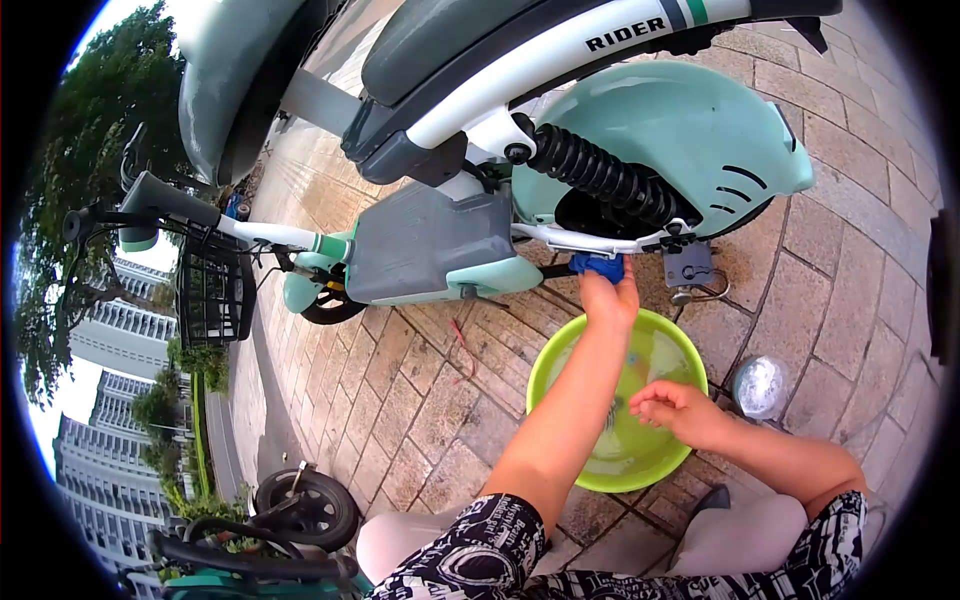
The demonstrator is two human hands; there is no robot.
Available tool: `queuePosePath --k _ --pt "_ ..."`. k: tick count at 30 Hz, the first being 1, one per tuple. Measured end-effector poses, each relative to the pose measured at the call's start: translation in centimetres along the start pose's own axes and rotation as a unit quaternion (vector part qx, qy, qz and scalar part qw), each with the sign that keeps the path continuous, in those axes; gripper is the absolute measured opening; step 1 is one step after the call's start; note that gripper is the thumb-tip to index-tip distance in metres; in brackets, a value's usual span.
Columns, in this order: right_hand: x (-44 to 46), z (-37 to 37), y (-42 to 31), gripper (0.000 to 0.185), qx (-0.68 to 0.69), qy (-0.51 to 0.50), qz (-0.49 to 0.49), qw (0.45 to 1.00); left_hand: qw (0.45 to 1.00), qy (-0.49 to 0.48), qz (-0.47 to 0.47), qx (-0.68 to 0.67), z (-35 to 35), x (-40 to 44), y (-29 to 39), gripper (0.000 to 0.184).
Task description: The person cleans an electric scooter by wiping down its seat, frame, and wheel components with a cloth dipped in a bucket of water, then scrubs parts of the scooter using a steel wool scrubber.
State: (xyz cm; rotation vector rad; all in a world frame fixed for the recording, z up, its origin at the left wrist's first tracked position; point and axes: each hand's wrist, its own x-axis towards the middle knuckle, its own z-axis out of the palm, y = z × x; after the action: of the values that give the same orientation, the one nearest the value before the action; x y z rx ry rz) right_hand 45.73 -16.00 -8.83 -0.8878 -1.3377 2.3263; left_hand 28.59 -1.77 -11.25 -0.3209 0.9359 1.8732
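Stone paving [420,400] is spreading under the mint-green scooter [440,240]. I'm watching the left hand [608,292] closing round a blue cloth [597,266] at its white lower bar [560,237], while the right hand [680,412], loosely curled, seemingly empty, is hovering over a lime basin [548,358].

The left arm [560,405] is stretched forward almost straight, and the left hand [608,290] is held at full reach, its grasp closed and most of its digits hidden from view. The right arm [790,458] is bent sharply at the elbow, with the forearm angled inward. The right hand [685,412] is held nearer the body, its fingers [652,405] loosely curled.
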Motion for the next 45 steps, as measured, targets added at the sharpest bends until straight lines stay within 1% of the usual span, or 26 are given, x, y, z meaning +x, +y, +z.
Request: queuePosePath --k 5,7,8,9,11,13,14,16,17,19,21,22,23,25,27,28,29,30,33,35,37,39,40,43,44,45 --pt "-0.7 0.4 2.0 0.023 0.006 -0.032 0.006 0.999 1.0 0.017 -0.022 0.001 -0.8 1.2 0.1 0.03" --pt "-1.4 1.3 0.1 0.022 0.019 -0.071 0.023 0.997 0.997 0.068 -0.011 -0.023 -0.7 1.8 -0.4 0.027" --pt "-1.1 1.0 1.9 0.023 0.021 -0.088 0.016 0.996 0.996 0.078 -0.019 -0.048 -0.5 1.5 -0.4 0.026" --pt "-1.1 0.9 2.6 0.023 0.015 -0.1 0.019 0.995 0.998 0.048 -0.028 -0.037 -0.8 1.6 -0.5 0.025" --pt "-1.6 1.3 1.9 0.024 0.005 -0.104 0.035 0.994 0.998 0.061 -0.022 -0.013 -0.4 0.5 -0.9 0.024" --pt "-1.7 1.7 2.3 0.024 0.001 -0.106 0.025 0.994 0.999 0.036 -0.014 -0.003 -0.5 0.2 -0.6 0.025" --pt "-1.7 1.7 2.6 0.024 0.005 -0.109 0.02 0.994 0.999 0.017 -0.016 0.046 -0.9 0.2 -0.2 0.027" --pt "-2.2 2.5 0.7 0.025 -0.005 -0.101 0.023 0.995 0.992 -0.013 -0.022 0.121 -1.8 0.2 0.7 0.034" --pt "-2.0 2.0 2.4 0.025 -0.012 -0.095 0.026 0.995 0.992 -0.014 -0.025 0.119 -2.0 0.3 1.2 0.034" --pt "-2.8 2.0 1.2 0.025 -0.016 -0.074 0.023 0.997 0.975 0.01 0.024 0.219 -1.7 -0.1 2.8 0.034" --pt "-3.6 1.8 0.5 0.025 -0.029 -0.016 0.039 0.999 0.982 0.014 0.061 0.18 -1.2 0.4 4.1 0.031" --pt "-3.6 1.3 1.2 0.025 -0.02 -0.002 0.021 1.0 0.985 0.035 0.077 0.151 -0.7 1.1 4.5 0.029" --pt "-3.6 0.8 1.6 0.025 -0.02 0.005 0.022 1.0 0.993 0.019 0.069 0.091 -0.9 2.8 4.6 0.027" --pt "-3.8 0.4 2.2 0.025 -0.024 0.031 0.051 0.998 0.991 0.099 0.074 0.051 0.4 3.1 3.0 0.024" --pt "-3.8 0.6 2.3 0.024 -0.005 0.046 0.053 0.998 0.995 0.059 0.084 0.017 0.3 2.2 1.1 0.019" --pt "-3.8 0.9 1.7 0.024 -0.019 0.043 0.053 0.997 0.994 0.037 0.092 0.047 -0.3 2.0 0.6 0.022" --pt "-3.7 1.3 1.2 0.024 -0.014 0.043 0.054 0.998 0.99 0.061 0.077 0.106 -1.0 1.9 0.1 0.034" --pt "-3.4 1.5 1.2 0.024 -0.009 0.033 0.058 0.998 0.99 0.075 0.061 0.105 -0.6 -0.2 -0.8 0.036" --pt "-2.5 1.8 1.6 0.024 0.001 0.032 0.036 0.999 0.977 -0.023 0.026 0.21 -2.4 -0.6 -2.1 0.041" --pt "-2.8 1.4 0.9 0.024 0.0 0.044 0.035 0.998 0.988 -0.029 0.03 0.147 -2.3 -0.3 -1.3 0.041" --pt "-3.3 1.3 0.9 0.023 -0.003 0.047 0.037 0.998 0.989 -0.043 0.059 0.132 -2.8 0.4 -0.6 0.04" --pt "-3.8 0.8 0.9 0.023 0.013 0.07 0.047 0.996 0.993 -0.006 0.072 0.097 -2.2 0.5 -0.5 0.039" --pt "-3.8 0.6 1.2 0.022 0.009 0.07 0.035 0.997 0.996 -0.04 0.054 0.065 -2.2 1.5 -0.7 0.039" --pt "-3.7 0.7 1.5 0.022 0.018 0.066 0.024 0.997 0.996 -0.022 0.033 0.08 -1.3 0.4 -2.8 0.034" --pt "-3.6 0.8 1.3 0.022 0.02 0.064 0.021 0.998 0.984 -0.033 0.034 0.171 -1.1 -0.5 -3.3 0.021" --pt "-3.6 0.8 1.0 0.022 0.016 0.058 0.01 0.998 0.983 -0.035 0.036 0.174 -1.1 -1.2 -3.2 0.021"
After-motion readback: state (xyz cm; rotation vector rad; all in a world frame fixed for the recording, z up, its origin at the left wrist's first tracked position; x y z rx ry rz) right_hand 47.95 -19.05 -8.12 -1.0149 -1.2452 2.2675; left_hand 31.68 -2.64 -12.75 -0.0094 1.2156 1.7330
